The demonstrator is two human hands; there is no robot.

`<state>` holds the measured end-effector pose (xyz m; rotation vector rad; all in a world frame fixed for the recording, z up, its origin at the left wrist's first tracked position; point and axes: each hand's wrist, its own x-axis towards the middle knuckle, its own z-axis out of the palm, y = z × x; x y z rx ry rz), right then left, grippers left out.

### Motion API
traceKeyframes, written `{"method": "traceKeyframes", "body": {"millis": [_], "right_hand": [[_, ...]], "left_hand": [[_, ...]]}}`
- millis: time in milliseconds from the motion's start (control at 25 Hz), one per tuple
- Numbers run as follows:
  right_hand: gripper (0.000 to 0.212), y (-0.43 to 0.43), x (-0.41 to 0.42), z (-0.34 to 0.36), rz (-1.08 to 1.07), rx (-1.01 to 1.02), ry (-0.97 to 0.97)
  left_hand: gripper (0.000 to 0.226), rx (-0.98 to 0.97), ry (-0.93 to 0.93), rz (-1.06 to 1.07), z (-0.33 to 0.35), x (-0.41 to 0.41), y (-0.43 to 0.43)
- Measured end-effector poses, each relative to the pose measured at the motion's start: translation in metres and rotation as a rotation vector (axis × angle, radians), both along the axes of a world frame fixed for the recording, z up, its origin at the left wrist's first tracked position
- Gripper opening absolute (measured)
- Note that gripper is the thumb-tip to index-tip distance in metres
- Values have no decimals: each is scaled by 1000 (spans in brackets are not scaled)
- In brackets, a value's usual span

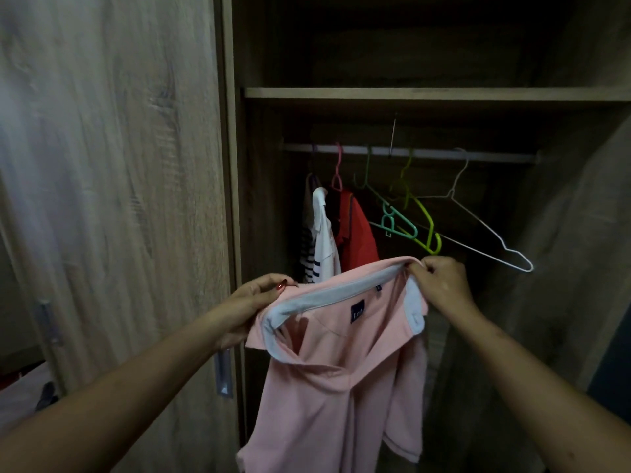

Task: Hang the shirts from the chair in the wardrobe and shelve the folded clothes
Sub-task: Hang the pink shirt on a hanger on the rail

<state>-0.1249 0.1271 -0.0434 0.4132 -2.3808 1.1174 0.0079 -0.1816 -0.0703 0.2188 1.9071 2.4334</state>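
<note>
The fingers [278,285] of the left hand [254,302] pinch one end of the collar [341,295] of a pink shirt [327,387]. The fingers [421,268] of the right hand [444,285] pinch the other end. The pink shirt hangs down in the lower middle of the frame, in front of the open wardrobe [229,165]. Behind it, a rail [426,153] holds a striped shirt [307,257], a white shirt [324,240] and a red shirt [358,233]. To their right hang a green hanger [397,224], a yellow hanger [426,227] and a white hanger [495,249]. A shelf [409,93] sits above the rail. The door [112,199] fills the left side.
</note>
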Motion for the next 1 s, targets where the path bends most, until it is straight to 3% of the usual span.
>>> {"method": "traceKeyframes", "body": {"millis": [240, 480, 640, 760, 840, 920, 1000], "right_hand": [[38, -1, 3, 5, -31, 3, 12], [36, -2, 3, 4, 24, -10, 59], [35, -1, 3, 2, 114, -27, 111], [35, -5, 4, 1, 175, -18, 130], [36, -6, 1, 2, 206, -5, 100], [36, -7, -6, 5, 224, 16, 54], [35, -6, -14, 7, 222, 32, 16]], "left_hand": [[23, -724, 230, 251, -4, 4, -2], [32, -922, 512, 454, -20, -5, -2], [20, -1199, 656, 528, -24, -5, -4], [7, -1340, 689, 688, -25, -9, -7], [13, -1480, 667, 847, -17, -14, -9], [19, -1539, 740, 833, -1, -15, -10], [13, -1533, 814, 670, 20, -13, -9]]}}
